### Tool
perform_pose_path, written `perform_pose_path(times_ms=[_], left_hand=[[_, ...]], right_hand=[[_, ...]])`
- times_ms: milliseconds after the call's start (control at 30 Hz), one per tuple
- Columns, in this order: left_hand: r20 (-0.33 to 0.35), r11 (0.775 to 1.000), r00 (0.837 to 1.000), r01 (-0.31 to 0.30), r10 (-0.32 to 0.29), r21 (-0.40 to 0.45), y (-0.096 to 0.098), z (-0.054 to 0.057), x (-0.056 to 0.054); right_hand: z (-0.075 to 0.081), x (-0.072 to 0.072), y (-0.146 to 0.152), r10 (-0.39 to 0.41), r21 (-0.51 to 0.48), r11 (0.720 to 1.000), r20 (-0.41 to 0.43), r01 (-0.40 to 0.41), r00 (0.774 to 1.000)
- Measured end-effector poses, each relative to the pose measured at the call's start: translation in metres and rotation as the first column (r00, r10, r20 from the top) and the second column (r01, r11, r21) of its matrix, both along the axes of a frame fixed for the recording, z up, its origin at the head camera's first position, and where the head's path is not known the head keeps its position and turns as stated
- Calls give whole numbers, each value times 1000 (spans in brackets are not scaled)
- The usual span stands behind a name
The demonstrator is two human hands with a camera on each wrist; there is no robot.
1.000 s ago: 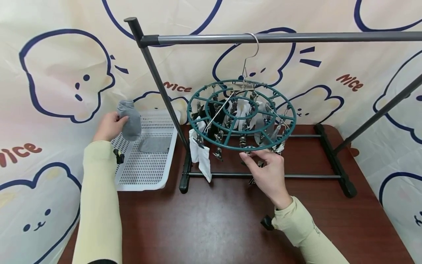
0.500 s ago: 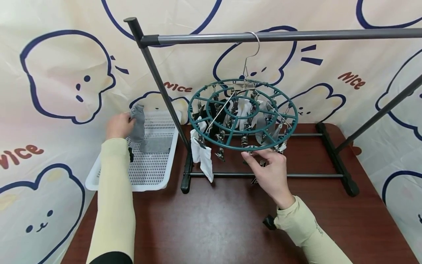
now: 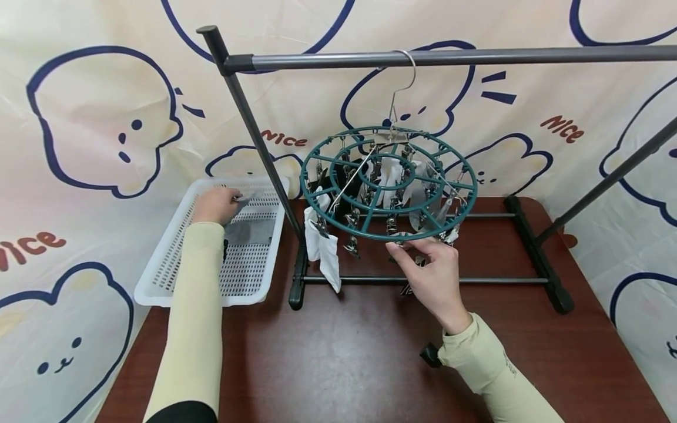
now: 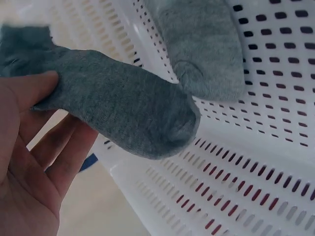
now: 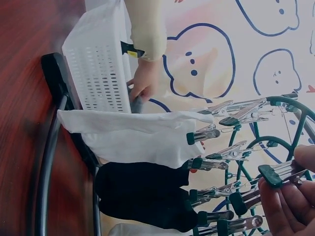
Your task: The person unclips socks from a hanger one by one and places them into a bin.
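A white sock and black sock already hang clipped; the left hand pinches a grey sock over the basket, where a second grey sock lies unhung; the right hand pinches an unloaded clip.

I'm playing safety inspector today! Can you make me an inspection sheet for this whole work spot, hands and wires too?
Surface: dark reddish-brown table, shiny in the middle.
Job's things: white perforated basket with one gray sock lying in it; round green drying hanger hooked on the rack's bar; at least one white sock and one black sock clipped up.
Clutter: nothing seen.
Hands: left hand pinches another gray sock at the basket; right hand pinches a metal clip at the hanger's near edge.
Cables: nothing seen.
Surroundings: backdrop printed with blue-outlined cartoon animals and "Nice".
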State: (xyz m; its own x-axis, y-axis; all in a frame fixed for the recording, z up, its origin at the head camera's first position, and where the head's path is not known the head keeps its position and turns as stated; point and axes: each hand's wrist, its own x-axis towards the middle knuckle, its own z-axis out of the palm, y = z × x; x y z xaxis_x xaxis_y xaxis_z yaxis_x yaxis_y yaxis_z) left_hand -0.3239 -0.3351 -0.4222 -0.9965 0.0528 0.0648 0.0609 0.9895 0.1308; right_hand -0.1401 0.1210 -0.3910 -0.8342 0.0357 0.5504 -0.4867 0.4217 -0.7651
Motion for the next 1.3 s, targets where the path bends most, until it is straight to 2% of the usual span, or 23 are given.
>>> perform_pose_path(times_ms=[200,367,567,700,900,1100,1300], left_hand=[[112,1000,994,0,2,-20,13,-2,2],[176,1000,984,-7,12,-27,18,-4,2],[248,1000,969,-8,10,-7,23,-12,2],[326,999,945,-41,32,20,26,-15,4],[417,998,909,-35,8,56,28,-17,6],[524,991,852,-88,23,99,27,-19,7],[614,964,782,-231,103,132,29,-20,13]], right_hand=[[0,0,1,1,1,1000,8,-1,1000],[1,0,2,-1,1,1000,5,1,1000],[1,0,1,4,-9,1000,17,-4,1000],[1,0,1,7,-15,1000,29,-7,1000],[2,0,1,11,-20,1000,26,-11,1000],[1,0,1,13,-17,1000,19,-13,1000],[2,1,2,12,-17,1000,23,-12,1000]])
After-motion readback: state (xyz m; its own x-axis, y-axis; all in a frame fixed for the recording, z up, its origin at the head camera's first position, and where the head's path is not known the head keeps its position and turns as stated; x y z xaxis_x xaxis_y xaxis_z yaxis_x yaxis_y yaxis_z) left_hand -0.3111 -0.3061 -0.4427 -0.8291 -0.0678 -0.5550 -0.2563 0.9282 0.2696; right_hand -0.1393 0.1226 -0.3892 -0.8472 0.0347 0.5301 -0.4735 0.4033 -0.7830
